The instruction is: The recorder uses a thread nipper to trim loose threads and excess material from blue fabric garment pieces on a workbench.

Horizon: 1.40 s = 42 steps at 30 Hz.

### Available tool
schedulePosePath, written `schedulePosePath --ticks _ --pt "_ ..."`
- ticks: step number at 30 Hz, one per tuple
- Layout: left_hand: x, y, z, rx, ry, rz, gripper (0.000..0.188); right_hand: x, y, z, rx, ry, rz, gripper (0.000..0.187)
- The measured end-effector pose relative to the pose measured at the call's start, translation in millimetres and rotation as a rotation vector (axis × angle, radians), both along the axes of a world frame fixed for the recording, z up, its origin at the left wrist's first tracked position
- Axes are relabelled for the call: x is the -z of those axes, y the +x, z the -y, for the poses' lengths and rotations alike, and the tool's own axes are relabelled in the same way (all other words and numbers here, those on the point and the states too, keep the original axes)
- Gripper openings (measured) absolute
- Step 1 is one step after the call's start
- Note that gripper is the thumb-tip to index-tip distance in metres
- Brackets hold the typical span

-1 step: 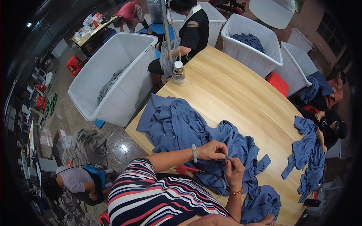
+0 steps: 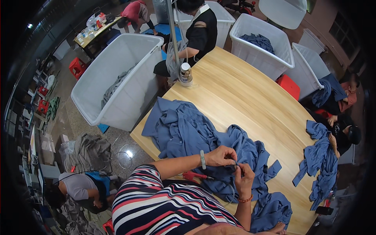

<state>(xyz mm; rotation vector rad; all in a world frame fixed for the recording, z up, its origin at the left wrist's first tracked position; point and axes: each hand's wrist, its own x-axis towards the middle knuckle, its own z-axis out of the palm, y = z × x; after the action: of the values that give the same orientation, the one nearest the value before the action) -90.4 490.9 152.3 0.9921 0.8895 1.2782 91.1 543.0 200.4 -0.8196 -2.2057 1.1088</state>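
My left hand (image 2: 221, 156) and my right hand (image 2: 244, 177) meet over a heap of blue cloth, fingertips almost touching. Both pinch a small dark bit (image 2: 235, 165); whether it is an edge of the cloth or something separate, I cannot make out. Beneath and beyond them a blue button-front shirt (image 2: 184, 131) lies crumpled on the wooden table (image 2: 250, 90). Just below my left wrist rests a red-handled tool (image 2: 194, 176) with a metal tip. A thin grey hose or cord (image 2: 232, 192) curves past my right wrist.
More blue cloth (image 2: 271, 211) is bunched beside my right forearm. Across the table, a person in black (image 2: 344, 129) handles blue garments (image 2: 319, 156). A jar (image 2: 185, 74) stands by a metal pole. Large white bins (image 2: 117, 113) surround the table, with another person (image 2: 203, 35) beside one.
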Motion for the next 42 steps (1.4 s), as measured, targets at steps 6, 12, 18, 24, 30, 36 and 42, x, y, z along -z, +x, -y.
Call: schedulePosePath --ticks 6,12,18,24,30,36,42 --pt "-22.8 21.7 12.8 -0.301 0.202 -0.457 0.011 0.2 -1.0 7.2 0.157 -0.096 0.009 0.004" --pt "-25.1 38.5 15.9 -0.518 0.243 -0.556 0.011 0.8 -4.5 9.1 0.233 0.154 -0.002 0.004" --pt "-34.3 35.1 6.9 -0.494 0.128 -0.466 0.012 -6.4 -10.6 2.5 0.215 0.304 0.012 0.01" --pt "-39.5 35.1 5.5 -0.482 0.11 -0.568 0.012 -13.7 -15.4 3.2 0.231 0.29 -0.013 0.01" --pt "-27.7 38.7 10.4 -0.442 0.056 -0.597 0.011 -4.1 -7.2 4.9 0.165 0.207 0.021 0.01" --pt "-6.0 27.8 11.2 -0.375 0.179 -0.801 0.01 10.5 5.6 -5.0 0.108 -0.065 0.11 0.016" --pt "-1.3 -12.9 9.2 -0.3 -0.006 -0.687 0.007 4.1 3.8 -23.2 0.112 -0.248 0.006 0.014"
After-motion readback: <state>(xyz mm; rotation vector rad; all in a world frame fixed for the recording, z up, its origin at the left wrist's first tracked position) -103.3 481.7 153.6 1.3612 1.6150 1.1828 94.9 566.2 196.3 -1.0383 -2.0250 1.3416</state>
